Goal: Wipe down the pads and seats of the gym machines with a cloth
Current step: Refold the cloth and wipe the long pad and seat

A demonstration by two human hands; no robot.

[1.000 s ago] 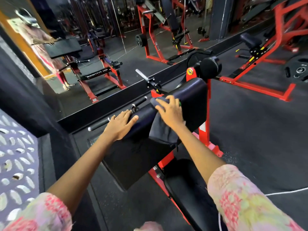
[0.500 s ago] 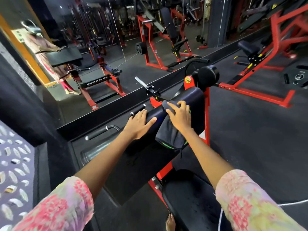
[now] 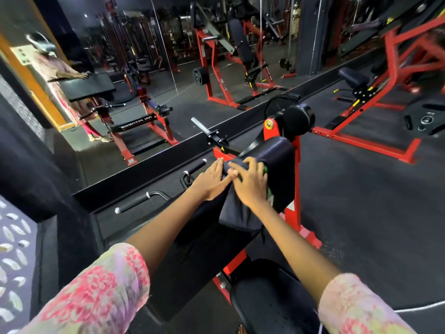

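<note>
— What's on your left?

— A wall mirror runs along the floor there. My left hand lies flat on the sloped black pad of the machine, fingers straight and relaxed, holding nothing. Its thumb reaches up to the edge of the cloth.

— And the cloth?

— The dark cloth is draped over the top edge of the pad, with most of it hanging down the near face, between my two forearms. A bit of green shows at its right side.

— Your right hand?

— My right hand presses on the cloth from above, fingers spread and nearly straight; its fingertips reach the pad's upper edge, just beside my left hand.

— Further right?

— The machine's red frame stands behind the pad, with a round black roller above it. The black seat sits below my right arm.
</note>
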